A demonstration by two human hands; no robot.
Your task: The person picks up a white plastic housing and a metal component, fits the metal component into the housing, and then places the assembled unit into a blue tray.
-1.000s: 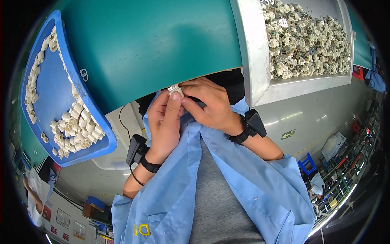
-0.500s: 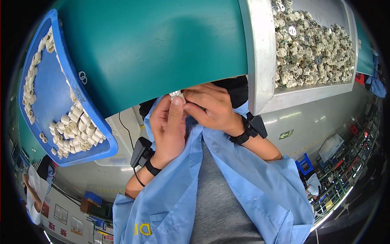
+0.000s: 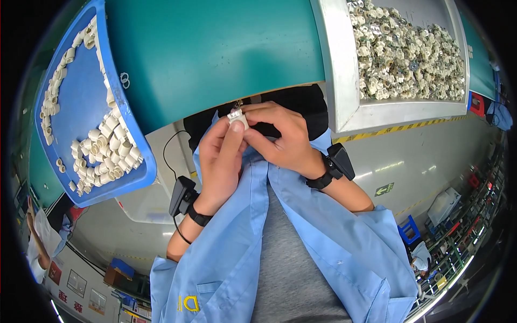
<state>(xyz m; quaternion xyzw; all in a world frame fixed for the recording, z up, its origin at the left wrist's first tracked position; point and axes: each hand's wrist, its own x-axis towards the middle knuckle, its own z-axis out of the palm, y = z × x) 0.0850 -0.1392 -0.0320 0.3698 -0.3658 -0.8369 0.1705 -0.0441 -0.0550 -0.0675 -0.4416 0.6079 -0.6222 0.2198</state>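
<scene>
A small white plastic fitting (image 3: 237,118) is held between both hands, just off the near edge of the green table. My left hand (image 3: 219,161) is closed on it, the thumb pressed along its near side. From the right, my right hand (image 3: 283,133) pinches the same fitting with thumb and index finger. A small metallic bit (image 3: 238,104) shows just beyond the fitting; whether it is joined to it I cannot tell. The fingers cover part of the fitting.
On the left a blue tray (image 3: 119,81) carries many white plastic sleeves (image 3: 110,141). A thin white ring (image 3: 125,80) lies beside it on the green table (image 3: 215,48). At right, a metal-walled bin (image 3: 340,64) holds a heap of white and metallic parts (image 3: 406,59). Another person (image 3: 40,242) is at far left.
The whole view has shifted slightly, with the tray and bin sitting higher. Both hands stay together on the fitting, whose top shows more plainly now.
</scene>
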